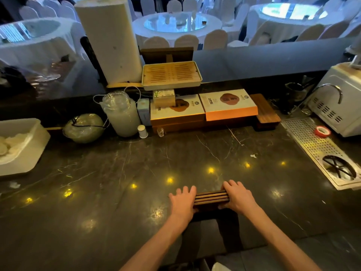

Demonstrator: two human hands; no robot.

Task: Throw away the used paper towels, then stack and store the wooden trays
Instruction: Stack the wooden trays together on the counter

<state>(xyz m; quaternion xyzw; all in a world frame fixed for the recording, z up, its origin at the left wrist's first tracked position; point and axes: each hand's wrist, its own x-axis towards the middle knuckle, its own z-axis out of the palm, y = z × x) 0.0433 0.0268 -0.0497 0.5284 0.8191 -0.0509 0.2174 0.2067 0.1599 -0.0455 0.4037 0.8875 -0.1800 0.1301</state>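
Observation:
A small stack of dark wooden trays [212,198] stands on the dark marble counter [117,173] near its front edge. My left hand [182,202] grips the stack's left end and my right hand [237,197] grips its right end, fingers over the top. The tray edges show as several thin wooden layers between my hands. A large roll of paper towel [109,40] stands upright at the back left. A white bin [17,145] at the far left holds crumpled white paper.
At the back sit a slatted tea tray [172,75] on boxes, two flat gift boxes [226,104], a plastic jar [121,114], a glass bowl [84,128] and another wooden tray [265,112]. A metal drain grate [316,151] with red tape [322,131] lies at the right.

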